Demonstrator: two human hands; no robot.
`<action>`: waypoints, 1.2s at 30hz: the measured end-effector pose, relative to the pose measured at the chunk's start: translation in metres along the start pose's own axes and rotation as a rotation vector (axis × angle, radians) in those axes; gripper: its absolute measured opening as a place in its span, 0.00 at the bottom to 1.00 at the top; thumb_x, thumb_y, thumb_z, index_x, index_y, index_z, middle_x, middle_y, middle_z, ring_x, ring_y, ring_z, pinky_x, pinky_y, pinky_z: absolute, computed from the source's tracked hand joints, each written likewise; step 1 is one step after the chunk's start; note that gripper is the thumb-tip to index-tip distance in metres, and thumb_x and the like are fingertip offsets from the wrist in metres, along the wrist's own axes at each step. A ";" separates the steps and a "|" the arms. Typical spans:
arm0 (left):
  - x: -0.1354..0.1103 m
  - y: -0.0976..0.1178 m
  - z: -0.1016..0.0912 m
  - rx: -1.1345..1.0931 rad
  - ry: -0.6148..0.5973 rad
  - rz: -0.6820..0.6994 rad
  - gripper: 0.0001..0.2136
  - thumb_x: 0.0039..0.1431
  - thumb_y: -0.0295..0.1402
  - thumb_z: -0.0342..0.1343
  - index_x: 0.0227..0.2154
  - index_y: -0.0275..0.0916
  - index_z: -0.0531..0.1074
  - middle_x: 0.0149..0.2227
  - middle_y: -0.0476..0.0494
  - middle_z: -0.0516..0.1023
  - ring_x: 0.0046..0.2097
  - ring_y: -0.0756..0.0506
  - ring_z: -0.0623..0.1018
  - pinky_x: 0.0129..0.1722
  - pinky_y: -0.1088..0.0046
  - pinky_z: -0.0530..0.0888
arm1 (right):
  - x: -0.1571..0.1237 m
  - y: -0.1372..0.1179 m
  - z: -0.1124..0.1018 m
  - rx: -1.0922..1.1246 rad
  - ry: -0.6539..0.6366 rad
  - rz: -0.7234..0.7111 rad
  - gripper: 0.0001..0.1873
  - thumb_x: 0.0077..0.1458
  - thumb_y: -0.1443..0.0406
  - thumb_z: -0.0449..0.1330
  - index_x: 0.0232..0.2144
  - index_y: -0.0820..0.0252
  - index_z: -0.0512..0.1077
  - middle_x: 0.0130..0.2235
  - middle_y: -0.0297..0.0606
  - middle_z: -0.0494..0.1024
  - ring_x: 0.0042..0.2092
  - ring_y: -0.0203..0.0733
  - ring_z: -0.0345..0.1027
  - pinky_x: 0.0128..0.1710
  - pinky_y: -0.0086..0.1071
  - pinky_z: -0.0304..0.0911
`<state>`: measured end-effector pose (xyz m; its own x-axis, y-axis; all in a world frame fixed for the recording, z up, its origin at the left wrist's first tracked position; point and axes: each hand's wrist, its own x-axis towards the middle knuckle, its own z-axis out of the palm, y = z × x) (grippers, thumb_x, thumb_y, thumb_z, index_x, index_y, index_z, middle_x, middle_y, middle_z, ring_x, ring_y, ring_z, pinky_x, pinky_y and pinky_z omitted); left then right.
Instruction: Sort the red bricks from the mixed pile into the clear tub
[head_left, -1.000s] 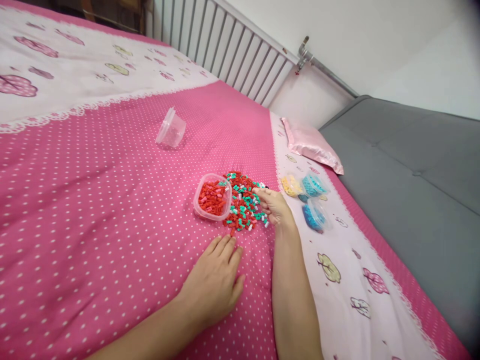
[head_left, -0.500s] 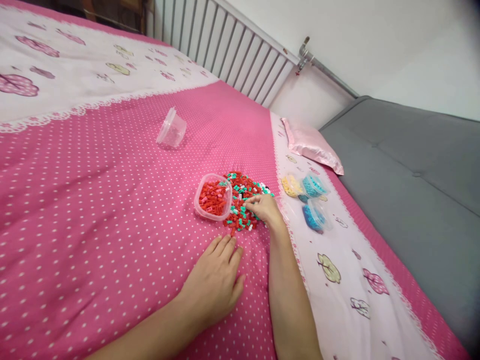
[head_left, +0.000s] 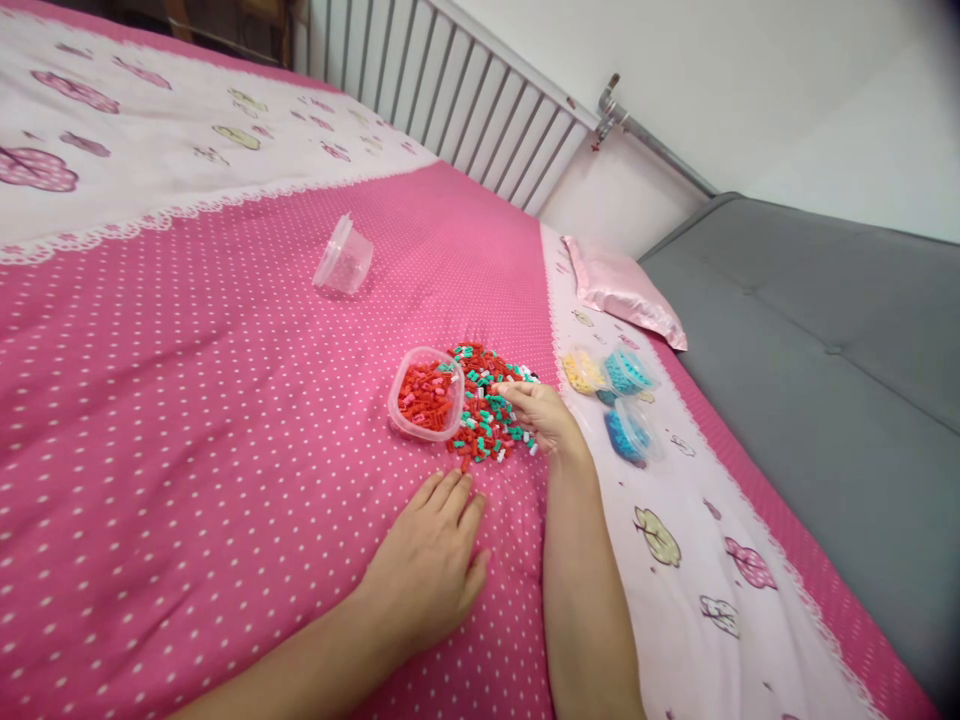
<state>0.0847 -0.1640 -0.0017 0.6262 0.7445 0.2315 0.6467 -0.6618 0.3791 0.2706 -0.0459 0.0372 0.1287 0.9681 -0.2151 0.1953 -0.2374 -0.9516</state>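
Note:
My left hand [head_left: 431, 560] lies flat on the pink bedspread, fingers stretched toward a pile of small plastic bricks [head_left: 480, 435]. The pile mixes red, green and white pieces. Over its right side is my right hand [head_left: 541, 410], thumb and fingertips pinched together. Whatever sits in that pinch is too small to make out. Touching the pile's left edge is a clear plastic tub [head_left: 395, 415] with red and some pink pieces inside.
A clear tub [head_left: 352, 262] lies tipped on the dotted bedspread [head_left: 225, 400] farther off. To the right are containers of yellow pieces [head_left: 581, 372], light blue pieces [head_left: 628, 370] and darker blue pieces [head_left: 624, 437]. Beyond them are a pink pillow [head_left: 622, 290] and a grey headboard [head_left: 825, 330].
My right hand has shifted slightly right and turned at the wrist, its fingertips still pinched over the pile. The left hand stays in place.

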 end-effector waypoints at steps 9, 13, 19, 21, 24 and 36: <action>0.000 0.000 -0.001 0.006 -0.013 -0.004 0.22 0.59 0.38 0.41 0.53 0.33 0.65 0.55 0.35 0.67 0.58 0.38 0.62 0.59 0.57 0.55 | 0.000 -0.015 -0.004 0.756 -0.203 0.132 0.07 0.44 0.65 0.65 0.27 0.60 0.70 0.19 0.24 0.58 0.18 0.23 0.51 0.11 0.14 0.42; 0.001 0.000 -0.001 0.001 -0.019 -0.005 0.22 0.59 0.38 0.41 0.53 0.33 0.65 0.55 0.34 0.66 0.59 0.37 0.62 0.59 0.57 0.56 | 0.003 -0.017 -0.009 0.961 -0.180 0.196 0.03 0.52 0.67 0.57 0.27 0.59 0.69 0.26 0.31 0.68 0.24 0.25 0.62 0.14 0.13 0.54; 0.001 0.000 0.000 0.000 -0.024 -0.008 0.22 0.59 0.38 0.41 0.53 0.33 0.65 0.56 0.34 0.66 0.59 0.37 0.62 0.59 0.57 0.55 | 0.000 -0.017 -0.013 1.094 -0.059 0.105 0.07 0.52 0.69 0.49 0.26 0.61 0.67 0.28 0.37 0.72 0.32 0.33 0.68 0.23 0.20 0.65; 0.001 0.000 0.000 0.001 -0.027 -0.010 0.23 0.60 0.38 0.40 0.53 0.33 0.65 0.56 0.34 0.66 0.59 0.37 0.62 0.59 0.57 0.55 | 0.000 -0.018 -0.013 1.045 -0.018 0.109 0.07 0.51 0.68 0.49 0.26 0.62 0.66 0.27 0.37 0.71 0.29 0.33 0.66 0.21 0.21 0.64; 0.001 0.000 0.000 0.005 -0.028 -0.011 0.22 0.60 0.38 0.41 0.53 0.33 0.65 0.56 0.35 0.66 0.59 0.38 0.62 0.59 0.57 0.56 | 0.000 -0.018 -0.011 0.894 0.027 0.119 0.05 0.49 0.68 0.51 0.25 0.62 0.66 0.21 0.31 0.66 0.19 0.28 0.57 0.12 0.18 0.51; 0.001 0.000 0.000 0.001 -0.017 -0.005 0.22 0.59 0.38 0.41 0.53 0.33 0.65 0.56 0.35 0.66 0.59 0.38 0.61 0.59 0.57 0.55 | 0.005 0.007 -0.013 -0.669 0.326 -0.074 0.08 0.40 0.62 0.62 0.23 0.60 0.76 0.22 0.33 0.74 0.29 0.38 0.68 0.31 0.29 0.58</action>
<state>0.0856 -0.1633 -0.0017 0.6303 0.7461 0.2148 0.6502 -0.6584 0.3792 0.2852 -0.0441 0.0319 0.3535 0.9353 0.0193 0.7508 -0.2713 -0.6023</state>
